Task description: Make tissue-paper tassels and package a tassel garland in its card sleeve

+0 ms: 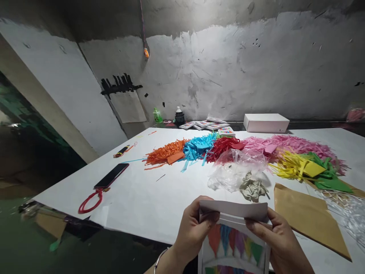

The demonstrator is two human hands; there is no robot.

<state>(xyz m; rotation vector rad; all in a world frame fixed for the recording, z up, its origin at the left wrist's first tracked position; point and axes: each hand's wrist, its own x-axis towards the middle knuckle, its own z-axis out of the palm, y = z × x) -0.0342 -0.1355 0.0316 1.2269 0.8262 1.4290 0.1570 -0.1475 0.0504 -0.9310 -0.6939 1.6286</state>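
Between both hands, over the near table edge, is a flat white packet (229, 243) printed with a row of coloured pennants. Its plain top flap (234, 208) stands folded toward the far side. My left hand (196, 224) pinches the packet's upper left corner, thumb on the front. At the upper right corner my right hand (270, 232) grips it the same way. The packet's lower part runs out of the picture. Just beyond lie a crumpled grey-white cloth or paper (252, 187) and clear plastic bags (228, 173).
Shredded strips lie in heaps: orange (165, 150), blue (199, 146), red (225, 146), pink (305, 146), yellow (291, 165) and green (327, 171). Brown cardboard (310, 217) is at right, a phone (111, 176) at left. Behind are several packets (203, 124) and a white box (266, 123).
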